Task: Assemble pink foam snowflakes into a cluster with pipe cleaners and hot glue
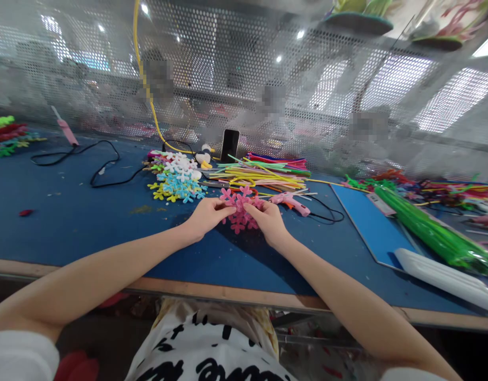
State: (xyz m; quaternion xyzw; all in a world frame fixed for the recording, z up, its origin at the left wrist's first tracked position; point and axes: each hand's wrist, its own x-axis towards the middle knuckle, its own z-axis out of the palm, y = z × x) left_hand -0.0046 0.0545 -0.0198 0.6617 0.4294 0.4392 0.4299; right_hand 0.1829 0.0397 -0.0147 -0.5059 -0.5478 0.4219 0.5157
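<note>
A pink pipe-cleaner snowflake [238,221] is held up just above the blue table, between my two hands. My left hand [209,216] pinches its left side with thumb and fingers. On the opposite side, my right hand [268,219] grips it the same way, thumb on top. Parts of the snowflake are hidden behind the fingers. A pile of white, blue and yellow pipe-cleaner snowflakes [178,177] lies beyond my left hand. Loose pipe cleaners [263,174] in several colours are spread behind the pink one. Close to my right hand rests a pink glue gun [290,202].
A phone [230,145] leans upright near the perforated metal screen [244,79]. Black cord [105,164] winds across the left side. To the right lie a blue board [363,225], a green bundle of pipe cleaners [430,225] and a white packet [446,278]. The table's wooden edge [228,292] runs in front.
</note>
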